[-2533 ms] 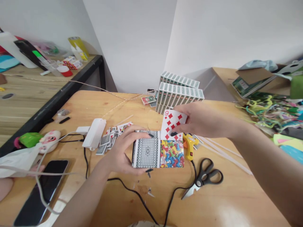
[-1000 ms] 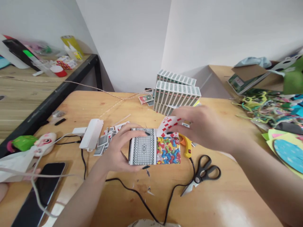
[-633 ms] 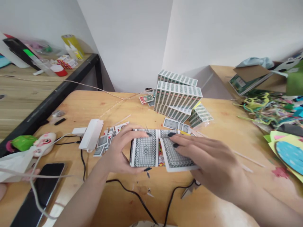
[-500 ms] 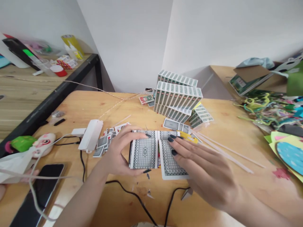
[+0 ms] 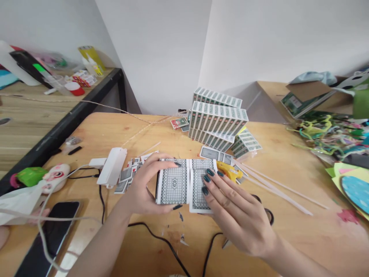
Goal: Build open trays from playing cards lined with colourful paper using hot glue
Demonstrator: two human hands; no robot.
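Observation:
Patterned grey-and-white playing cards (image 5: 174, 188) lie face down side by side on a flat piece in front of me. My left hand (image 5: 145, 184) grips the piece's left end, with the fingers over the far edge and the thumb at the near edge. On the right half lies another playing card (image 5: 197, 198), its near edge sticking out past the left cards. My right hand (image 5: 233, 211) rests its close-set fingers on top of this card; its thumb is hidden. A yellow tape dispenser (image 5: 229, 171) lies just beyond the right hand, and black scissor handles (image 5: 268, 215) show beside it.
Stacked card boxes (image 5: 217, 119) stand at the back of the table. Loose cards (image 5: 127, 175) lie left, near a white power strip (image 5: 112, 167). A phone (image 5: 54, 231) and black cable (image 5: 161, 238) are nearer me. Clear plastic strips (image 5: 276, 184) stretch right.
My right hand has shifted left with the card, which now sits straighter and closer against the left cards. More of the tape dispenser and the scissor handles has come into view.

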